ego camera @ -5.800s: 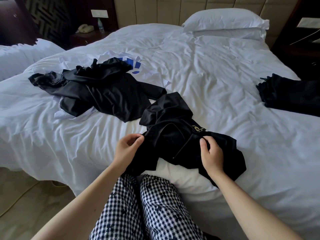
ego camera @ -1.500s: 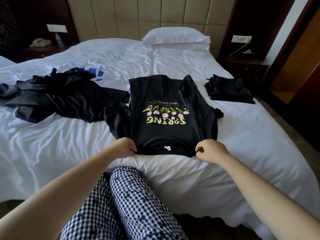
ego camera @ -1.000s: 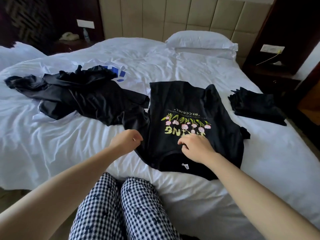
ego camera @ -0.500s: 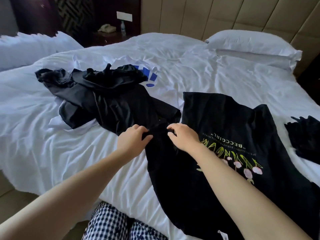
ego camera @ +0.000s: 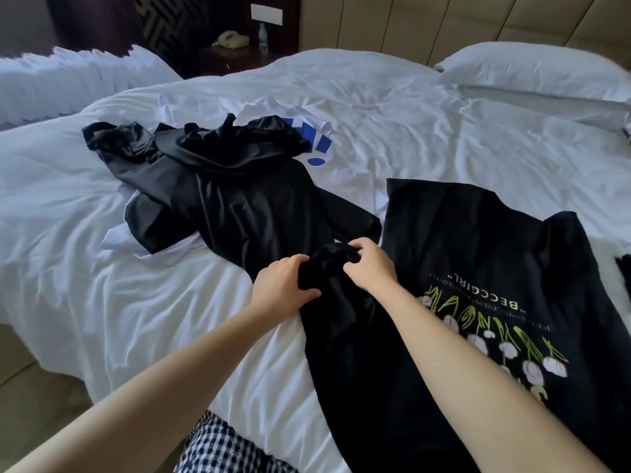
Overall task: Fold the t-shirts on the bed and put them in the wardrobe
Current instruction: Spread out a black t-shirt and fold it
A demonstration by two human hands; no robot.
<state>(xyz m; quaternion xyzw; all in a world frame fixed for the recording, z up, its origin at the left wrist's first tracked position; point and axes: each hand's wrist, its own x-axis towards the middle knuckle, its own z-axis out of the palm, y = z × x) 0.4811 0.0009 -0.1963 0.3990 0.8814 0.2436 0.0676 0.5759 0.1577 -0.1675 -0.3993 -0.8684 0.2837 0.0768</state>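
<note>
Right, hands: left hand and right hand together, gripping bunched black sleeve.
Shirt: black floral-print cotton t-shirt on white bed.
Tip: spread sleeve flat before folding.

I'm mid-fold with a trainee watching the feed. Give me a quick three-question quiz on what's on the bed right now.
1. True or false: the printed black t-shirt lies spread on the bed with its print facing up.
2. Fill in: the white t-shirt with blue print lies partly ___ the heap of black clothes.
3. What do the left hand and the right hand both grip?
A. the pillow
B. the bunched edge of the printed black t-shirt
C. the heap of black clothes

Key: 1 true; 2 under; 3 B.
</note>
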